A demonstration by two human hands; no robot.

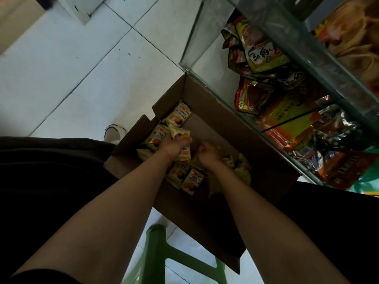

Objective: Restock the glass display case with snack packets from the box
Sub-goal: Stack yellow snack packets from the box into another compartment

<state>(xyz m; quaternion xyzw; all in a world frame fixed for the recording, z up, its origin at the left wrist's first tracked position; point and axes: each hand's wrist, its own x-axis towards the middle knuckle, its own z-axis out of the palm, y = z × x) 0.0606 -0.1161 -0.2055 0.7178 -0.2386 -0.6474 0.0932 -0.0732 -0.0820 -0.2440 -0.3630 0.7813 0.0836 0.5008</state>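
- Snack packets [185, 178]: small, pale yellow, glossy plastic pouches with crimped ends, each printed with a dark label band and an orange-brown round food picture. They lie loose and overlapping inside the box, mostly along its left and near parts.
- Box [229, 128]: open brown corrugated cardboard with matt walls and flaps folded outward, standing just left of the display case; part of its bare floor shows at the far right.
- Left hand [174, 145]: reaches into the box with fingers curled around a bunch of the yellow packets, gripping them.
- Right hand [209, 153]: also inside the box, fingers curled over crumpled yellow packets; blurred, so whether it truly holds any cannot be told.
- Glass display case [307, 48]: clear, green-edged panes on the right, with a glass shelf running diagonally. Behind the glass lie shiny, crinkled foil bags in red, orange, olive and silver.
- Floor [82, 58]: smooth pale square tiles with thin dark joints.
- Green plastic stool [160, 253]: moulded legs, near and below the box.
- Shoe [114, 133]: light-coloured, left of the box.
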